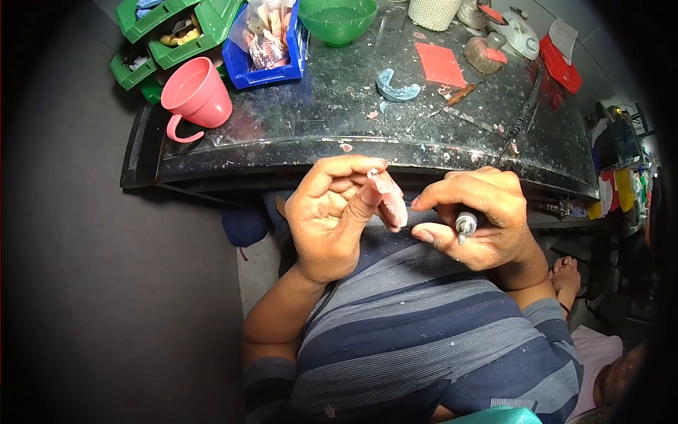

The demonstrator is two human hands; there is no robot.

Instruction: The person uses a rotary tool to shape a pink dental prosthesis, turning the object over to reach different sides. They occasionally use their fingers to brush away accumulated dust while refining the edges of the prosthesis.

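Note:
A small pale pink dental piece (393,203) is pinched between the thumb and fingers of my left hand (328,219), just past the bench's front edge. My right hand (487,212) is curled round a dark handpiece with a metal tip (465,225), which points down and towards me. The thumb and forefinger of my right hand are apart, close beside the pink piece but not touching it. Pale dust covers my fingers. The rear of the handpiece is hidden by my right hand.
On the dusty black bench (318,113) stand a pink mug (205,92), a blue bin (268,74), a green bowl (339,21), a blue dental tray (397,87), a red sheet (439,65) and a knife (460,95). Another person (600,367) is at the lower right.

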